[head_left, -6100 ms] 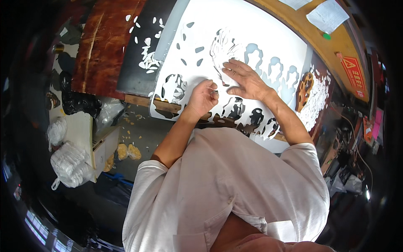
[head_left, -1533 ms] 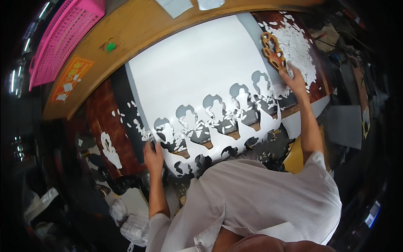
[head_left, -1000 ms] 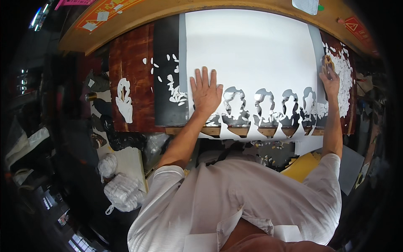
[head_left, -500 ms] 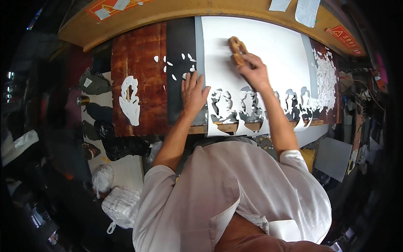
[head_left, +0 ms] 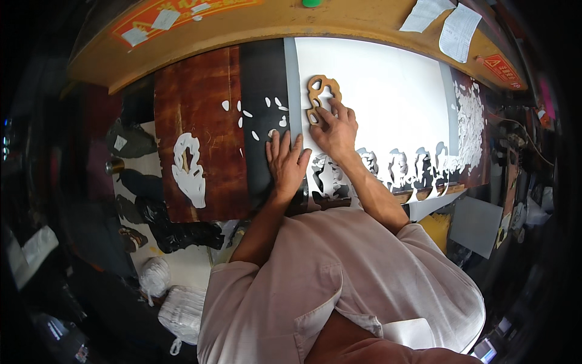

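Note:
A tan openwork cutting die (head_left: pixel 331 84) lies on the white sheet (head_left: pixel 388 85), close to the sheet's left edge. My right hand (head_left: pixel 334 128) grips the die's near side between thumb and fingers. Flat on the dark strip (head_left: pixel 260 73) and the sheet's edge rests my left hand (head_left: pixel 287 164), fingers stretched and holding nothing. A row of cut-out holes (head_left: pixel 397 164) runs along the sheet's near edge, with torn strips hanging down. Small white offcuts (head_left: pixel 247 113) are scattered left of the sheet.
White cut pieces (head_left: pixel 190 188) lie on the brown board (head_left: pixel 200 91) at left. A heap of white scraps (head_left: pixel 470 115) covers the right end. The yellow beam (head_left: pixel 267 27) spans the far side. Bagged white bundles (head_left: pixel 182 312) stand on the floor at lower left.
My right hand has brought the cutting die left and nearer to me, and turned it on the sheet. My left hand stays flat at the sheet's edge. The view has shifted slightly.

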A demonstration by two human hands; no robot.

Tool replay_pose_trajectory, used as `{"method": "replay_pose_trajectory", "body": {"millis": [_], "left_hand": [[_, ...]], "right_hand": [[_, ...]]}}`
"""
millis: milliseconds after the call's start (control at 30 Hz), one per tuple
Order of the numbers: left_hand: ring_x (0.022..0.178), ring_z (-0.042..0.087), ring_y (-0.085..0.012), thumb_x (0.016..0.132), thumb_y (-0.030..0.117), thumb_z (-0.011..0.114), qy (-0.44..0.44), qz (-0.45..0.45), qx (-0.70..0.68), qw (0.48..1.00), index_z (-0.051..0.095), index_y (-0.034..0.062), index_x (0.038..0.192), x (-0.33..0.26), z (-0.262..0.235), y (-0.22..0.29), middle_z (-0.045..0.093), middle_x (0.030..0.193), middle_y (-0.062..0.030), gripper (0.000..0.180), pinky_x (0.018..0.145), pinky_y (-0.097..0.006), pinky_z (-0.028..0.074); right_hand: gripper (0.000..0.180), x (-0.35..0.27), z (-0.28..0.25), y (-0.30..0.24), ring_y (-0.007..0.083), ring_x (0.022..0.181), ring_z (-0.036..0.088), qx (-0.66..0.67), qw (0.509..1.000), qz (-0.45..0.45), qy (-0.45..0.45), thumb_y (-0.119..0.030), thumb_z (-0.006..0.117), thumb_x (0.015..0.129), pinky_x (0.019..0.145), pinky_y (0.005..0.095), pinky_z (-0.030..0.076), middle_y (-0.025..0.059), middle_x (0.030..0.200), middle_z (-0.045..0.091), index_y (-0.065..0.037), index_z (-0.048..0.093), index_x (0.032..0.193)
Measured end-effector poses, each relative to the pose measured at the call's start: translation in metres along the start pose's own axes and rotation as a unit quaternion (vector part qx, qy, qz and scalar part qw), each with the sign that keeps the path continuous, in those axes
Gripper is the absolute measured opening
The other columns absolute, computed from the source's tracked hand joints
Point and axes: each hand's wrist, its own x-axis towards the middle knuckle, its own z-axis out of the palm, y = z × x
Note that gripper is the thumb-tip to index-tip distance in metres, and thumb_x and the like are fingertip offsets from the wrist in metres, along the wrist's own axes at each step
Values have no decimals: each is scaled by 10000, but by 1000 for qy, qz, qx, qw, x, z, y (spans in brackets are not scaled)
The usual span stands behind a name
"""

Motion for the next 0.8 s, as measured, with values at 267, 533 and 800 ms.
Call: {"method": "replay_pose_trajectory", "body": {"millis": [267,533,800], "left_hand": [[1468,475,-482,972,319,773,-25,18,17,999,724,129,1391,9,-4,-7,604,1504,-196,462,1219,-650,327],[1100,641,-430,953,189,757,71,-24,-95,993,749,39,1208,-109,-46,18,685,1202,-190,296,976,-515,520],[843,662,-419,1028,255,656,81,19,-17,996,688,45,930,-136,-23,11,679,870,-172,235,783,-540,515]], "right_hand": [[480,5,2,4,419,1295,586,15,999,-33,3,-278,836,853,1119,517,498,144,1546,586,-121,787,1304],[357,-74,-90,135,353,1276,677,312,934,169,35,-230,738,997,1063,410,559,210,1385,694,-28,773,1290],[838,-157,-95,76,493,1458,477,65,993,-103,-10,-462,872,845,1227,517,415,298,1616,475,-60,597,1528]]}}
